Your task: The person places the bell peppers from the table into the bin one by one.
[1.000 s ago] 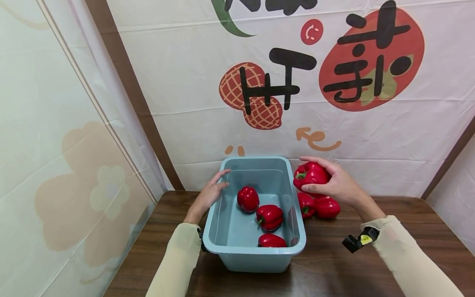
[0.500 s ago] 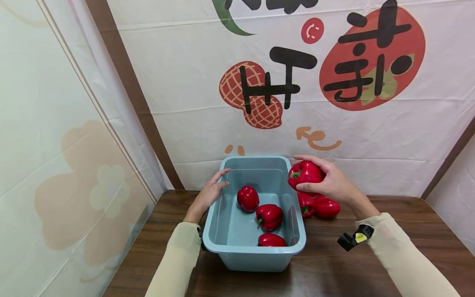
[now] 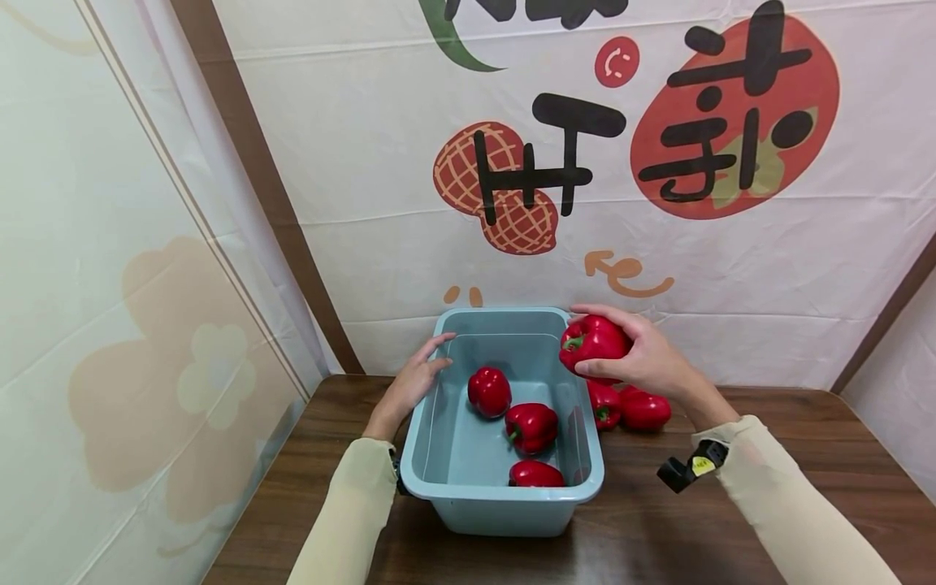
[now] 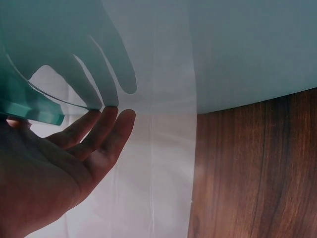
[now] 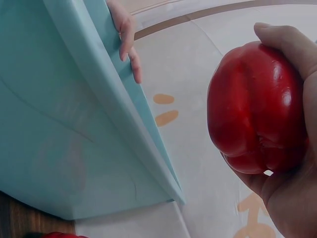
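Note:
My right hand point(image 3: 651, 356) grips a red bell pepper point(image 3: 598, 340), its green stem facing left, above the right rim of the light-blue plastic basin point(image 3: 504, 493). In the right wrist view the same bell pepper point(image 5: 257, 106) sits between thumb and fingers, apart from the basin wall. My left hand point(image 3: 413, 383) holds the basin's left rim, with some digits over the edge; in the left wrist view other fingers point(image 4: 111, 134) touch the outer wall. Inside the basin lie three red bell peppers: one at the back point(image 3: 489, 392), one mid-right point(image 3: 531, 427), one near the front point(image 3: 536, 474), partly hidden.
On the wooden table point(image 3: 658, 504), right of the basin, lie more red bell peppers, one against its wall point(image 3: 604, 405) and one beside that point(image 3: 644, 408). A printed cloth wall point(image 3: 380, 244) stands close behind the basin; another cloth panel point(image 3: 161, 325) rises at left.
My right hand has moved left with the bell pepper, from beside the basin to over its right rim. The left hand and the peppers in the basin have stayed put.

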